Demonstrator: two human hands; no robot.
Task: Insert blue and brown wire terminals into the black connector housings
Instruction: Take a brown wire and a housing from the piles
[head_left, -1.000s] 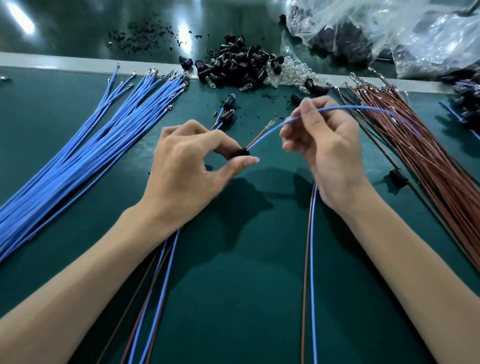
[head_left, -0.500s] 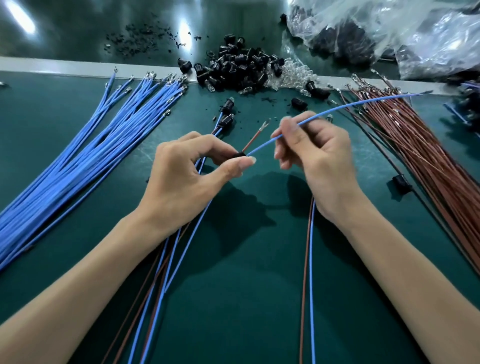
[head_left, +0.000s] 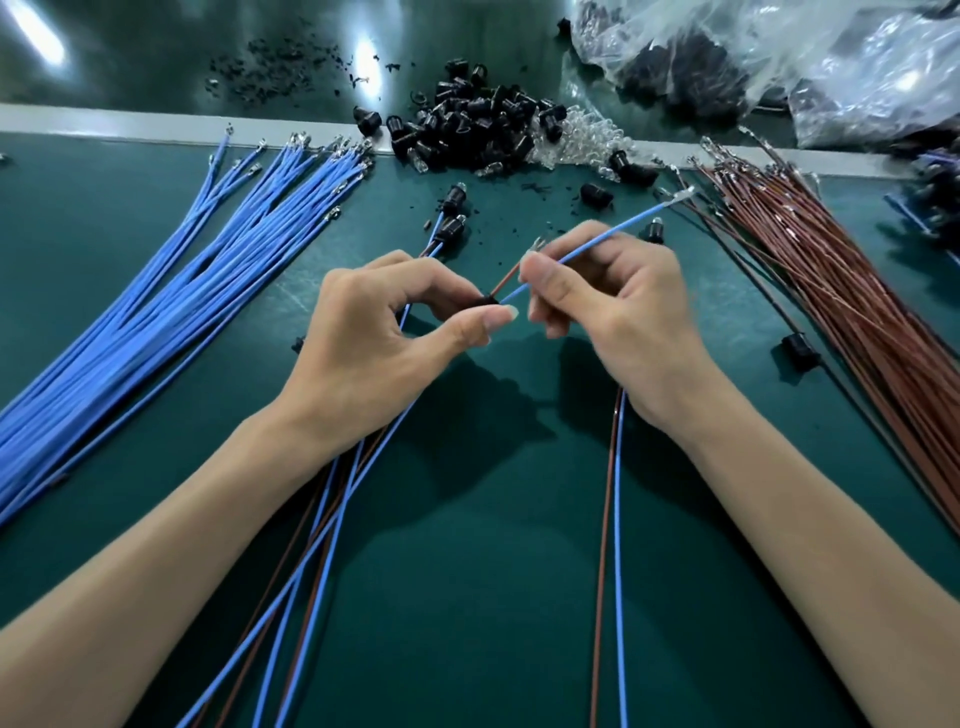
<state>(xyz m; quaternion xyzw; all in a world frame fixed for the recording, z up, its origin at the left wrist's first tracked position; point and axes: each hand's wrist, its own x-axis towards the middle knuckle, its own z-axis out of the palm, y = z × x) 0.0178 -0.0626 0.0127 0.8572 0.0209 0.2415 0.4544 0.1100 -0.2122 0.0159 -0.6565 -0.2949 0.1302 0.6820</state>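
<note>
I note a small black connector housing (head_left: 487, 300) pinched between thumb and forefinger of the left hand (head_left: 374, 332), above the middle of the green mat (head_left: 467, 545). A blue wire (head_left: 597, 243) and a brown wire (head_left: 506, 280) run from it up and to the right, each ending in a bare metal terminal. The right hand (head_left: 618, 317) pinches the blue wire. Fingers cover most of the housing; I cannot tell how the wires sit within it.
</note>
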